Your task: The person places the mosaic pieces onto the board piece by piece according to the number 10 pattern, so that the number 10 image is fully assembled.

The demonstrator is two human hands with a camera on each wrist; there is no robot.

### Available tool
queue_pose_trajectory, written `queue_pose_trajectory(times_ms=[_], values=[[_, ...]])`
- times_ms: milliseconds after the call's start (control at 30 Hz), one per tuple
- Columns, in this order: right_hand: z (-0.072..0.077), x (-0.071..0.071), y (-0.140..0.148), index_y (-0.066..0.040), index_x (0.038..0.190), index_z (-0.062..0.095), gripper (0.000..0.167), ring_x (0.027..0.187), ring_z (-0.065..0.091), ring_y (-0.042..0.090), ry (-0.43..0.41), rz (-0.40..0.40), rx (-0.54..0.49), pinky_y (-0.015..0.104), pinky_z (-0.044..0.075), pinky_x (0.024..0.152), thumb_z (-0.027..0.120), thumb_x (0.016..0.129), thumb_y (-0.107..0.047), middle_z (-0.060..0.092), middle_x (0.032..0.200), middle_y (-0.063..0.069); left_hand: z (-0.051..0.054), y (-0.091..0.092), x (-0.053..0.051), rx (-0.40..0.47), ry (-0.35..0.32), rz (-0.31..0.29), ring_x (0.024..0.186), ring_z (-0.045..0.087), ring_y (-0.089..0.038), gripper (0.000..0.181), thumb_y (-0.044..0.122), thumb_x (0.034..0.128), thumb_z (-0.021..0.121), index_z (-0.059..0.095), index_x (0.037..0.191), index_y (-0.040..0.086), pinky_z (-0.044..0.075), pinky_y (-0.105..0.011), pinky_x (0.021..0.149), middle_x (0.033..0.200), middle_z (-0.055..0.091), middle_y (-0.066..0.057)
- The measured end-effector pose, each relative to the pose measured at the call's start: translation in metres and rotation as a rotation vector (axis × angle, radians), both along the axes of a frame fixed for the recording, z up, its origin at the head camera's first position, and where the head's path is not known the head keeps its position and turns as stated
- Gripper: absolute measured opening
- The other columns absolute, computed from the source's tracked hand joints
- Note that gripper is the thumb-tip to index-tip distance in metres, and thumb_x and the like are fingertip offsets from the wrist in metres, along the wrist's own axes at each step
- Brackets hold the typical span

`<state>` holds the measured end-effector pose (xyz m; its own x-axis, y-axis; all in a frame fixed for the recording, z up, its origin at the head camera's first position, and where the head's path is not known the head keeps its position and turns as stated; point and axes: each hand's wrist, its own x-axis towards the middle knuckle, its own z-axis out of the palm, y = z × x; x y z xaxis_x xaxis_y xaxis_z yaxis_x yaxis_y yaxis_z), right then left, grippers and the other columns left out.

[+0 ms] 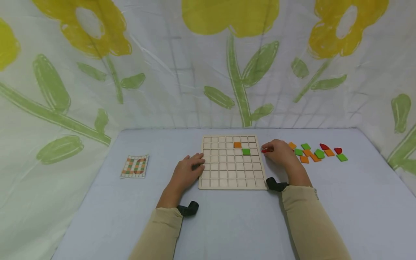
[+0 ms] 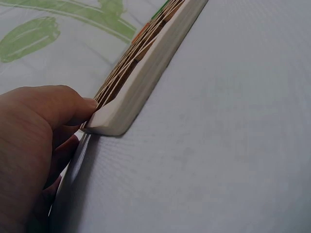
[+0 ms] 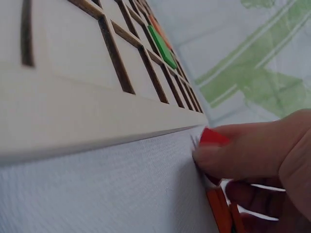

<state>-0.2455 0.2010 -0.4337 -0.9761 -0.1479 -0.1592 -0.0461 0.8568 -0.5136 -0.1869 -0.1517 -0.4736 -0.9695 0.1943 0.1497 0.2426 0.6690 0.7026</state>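
Observation:
A wooden grid board [image 1: 232, 189] lies flat on the table. One orange square [image 1: 237, 145] and one green square [image 1: 246, 151] sit in its cells near the upper right. At the board's left edge my left hand [image 1: 187, 170] rests with its fingers touching the rim; the left wrist view shows the thumb [image 2: 80, 108] on the frame's edge. Just right of the board, my right hand [image 1: 280, 153] pinches a small red piece [image 3: 212, 137] between thumb and fingers, above the table. The fingers cover much of that piece, so its full outline is hidden.
Loose orange, green and red pieces [image 1: 315, 156] lie scattered right of my right hand. A small card with a coloured grid pattern [image 1: 134, 166] lies at the left. A flower-printed curtain [image 1: 156, 90] hangs behind the table [image 1: 227, 224].

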Motion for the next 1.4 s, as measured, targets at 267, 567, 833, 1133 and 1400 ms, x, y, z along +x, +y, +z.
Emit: queue_pose_trajectory(times_ms=[267,567,833,1133,1400], values=[[0.013,0.007,0.003,-0.009,0.113,0.066,0.022,0.079,0.057,0.028,0.042,-0.158,-0.194,0.03,0.05,0.059,0.063,0.093,-0.017,0.067,0.109,0.015,-0.002,0.0,-0.001,0.01,-0.004,0.007,0.135,0.05,-0.015,0.029,0.021,0.0935,0.067,0.071,0.12,0.01,0.025,-0.037,0.124,0.141,0.058,0.004],[0.013,0.003,-0.025,-0.012,0.118,0.07,0.033,0.113,0.057,0.027,-0.04,-0.321,-0.497,0.035,0.05,0.084,0.068,0.092,-0.032,0.066,0.123,0.011,-0.001,-0.001,-0.004,0.028,-0.027,0.008,0.134,0.05,-0.014,0.028,0.021,0.0933,0.067,0.072,0.119,0.011,0.024,-0.036,0.124,0.14,0.058,0.006],[0.005,-0.004,-0.047,-0.009,0.112,0.073,0.029,0.106,0.063,0.03,0.001,-0.389,-0.49,0.042,0.053,0.093,0.068,0.092,-0.029,0.07,0.114,0.013,-0.001,0.002,-0.001,0.021,-0.042,0.027,0.135,0.05,-0.016,0.027,0.021,0.0929,0.067,0.072,0.118,0.012,0.025,-0.039,0.124,0.141,0.057,0.005],[-0.004,-0.01,-0.062,-0.012,0.109,0.075,0.025,0.11,0.061,0.035,0.061,-0.313,-0.222,0.047,0.054,0.085,0.066,0.093,-0.029,0.07,0.119,0.013,0.002,0.002,0.002,0.039,-0.015,-0.001,0.134,0.051,-0.018,0.028,0.019,0.0927,0.067,0.071,0.119,0.009,0.026,-0.04,0.123,0.14,0.058,0.002],[-0.009,-0.009,-0.066,-0.011,0.108,0.076,0.026,0.1,0.065,0.032,0.065,-0.26,-0.158,0.041,0.055,0.076,0.066,0.093,-0.029,0.071,0.113,0.013,0.004,0.001,0.001,0.031,-0.045,0.022,0.135,0.05,-0.014,0.028,0.02,0.0931,0.067,0.072,0.119,0.011,0.024,-0.036,0.124,0.141,0.057,0.005]])
